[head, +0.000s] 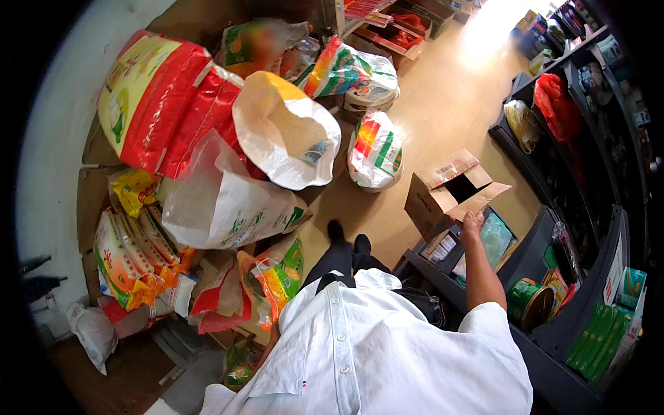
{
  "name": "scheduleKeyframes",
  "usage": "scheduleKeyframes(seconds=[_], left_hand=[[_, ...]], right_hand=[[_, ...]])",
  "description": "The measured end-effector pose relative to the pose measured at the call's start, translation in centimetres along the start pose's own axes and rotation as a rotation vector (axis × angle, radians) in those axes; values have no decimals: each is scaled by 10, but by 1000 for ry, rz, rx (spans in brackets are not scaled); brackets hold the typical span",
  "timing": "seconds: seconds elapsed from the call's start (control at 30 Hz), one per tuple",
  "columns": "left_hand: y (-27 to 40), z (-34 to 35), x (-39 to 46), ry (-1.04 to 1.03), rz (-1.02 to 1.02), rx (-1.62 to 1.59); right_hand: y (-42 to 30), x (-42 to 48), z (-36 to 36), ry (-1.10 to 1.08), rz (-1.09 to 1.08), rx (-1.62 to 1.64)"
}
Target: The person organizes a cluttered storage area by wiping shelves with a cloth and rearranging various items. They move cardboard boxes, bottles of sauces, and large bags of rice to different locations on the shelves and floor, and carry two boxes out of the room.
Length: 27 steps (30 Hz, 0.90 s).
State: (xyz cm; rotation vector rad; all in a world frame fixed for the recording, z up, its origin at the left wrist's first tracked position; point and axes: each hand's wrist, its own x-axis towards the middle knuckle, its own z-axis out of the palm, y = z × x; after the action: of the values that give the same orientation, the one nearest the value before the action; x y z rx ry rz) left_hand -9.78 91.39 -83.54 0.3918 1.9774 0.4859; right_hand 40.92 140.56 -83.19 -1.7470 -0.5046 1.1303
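My right hand grips the near edge of an open cardboard box. Its top flaps stand partly folded out, and the inside is dark. The box is above a low dark shelf to my right. Only the forearm of my left arm shows at the left edge of my white shirt; the hand itself is hidden there. An orange and green plastic bag is close to that arm.
An open white sack of grain stands ahead on the left, beside a large red and yellow sack. A white bag stands on the floor. Dark shelves with goods line the right. Packaged rice bags are stacked on the left.
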Motion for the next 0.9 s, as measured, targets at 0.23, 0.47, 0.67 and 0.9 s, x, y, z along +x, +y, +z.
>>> scheduleKeyframes(seconds=[0.23,0.47,0.67,0.9], left_hand=[[110,1,82,-77,56,34],[243,17,154,-112,120,4],[316,36,164,-75,87,14],[331,114,140,39,-94,-180]], right_hand=[[-29,37,-13,-49,-22,-42],[-74,73,11,-33,-56,-45],[-88,152,42,1,-64,-248],[-103,300,114,70,-49,-335]])
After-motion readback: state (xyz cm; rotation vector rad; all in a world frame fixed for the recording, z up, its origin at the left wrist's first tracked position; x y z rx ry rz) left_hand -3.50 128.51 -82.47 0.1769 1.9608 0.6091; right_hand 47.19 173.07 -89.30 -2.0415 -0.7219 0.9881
